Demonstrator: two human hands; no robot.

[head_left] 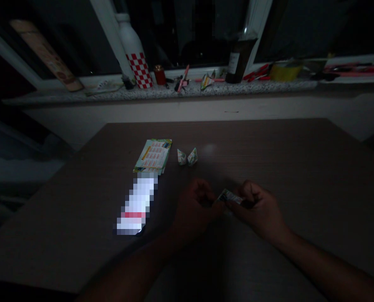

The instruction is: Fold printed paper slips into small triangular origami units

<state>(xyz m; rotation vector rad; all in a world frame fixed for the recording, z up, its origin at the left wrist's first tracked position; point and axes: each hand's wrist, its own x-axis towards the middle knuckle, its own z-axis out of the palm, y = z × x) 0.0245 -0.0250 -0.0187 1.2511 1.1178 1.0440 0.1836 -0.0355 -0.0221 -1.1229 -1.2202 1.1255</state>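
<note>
Between my two hands is a small folded paper piece (pixel 227 195) with green and white print, held a little above the table. My left hand (pixel 199 205) is closed, its thumb and fingers pinching the paper's left end. From the other side my right hand (pixel 259 205) grips the right end, thumb pressed on the near edge. Parts of the paper are hidden under the fingers. Beyond my left hand stand two small folded paper pieces (pixel 187 157), pointed at the top. Left of them lies a stack of printed paper sheets (pixel 153 155).
A lit phone (pixel 136 203) lies left of my hands on the dark wooden table (pixel 284 155). Along the granite windowsill (pixel 174 91) stand a red-checked white bottle (pixel 136 58), a dark bottle (pixel 235 61), a red-brown jar (pixel 159 74) and a tall cylinder (pixel 48 56). The room is dim.
</note>
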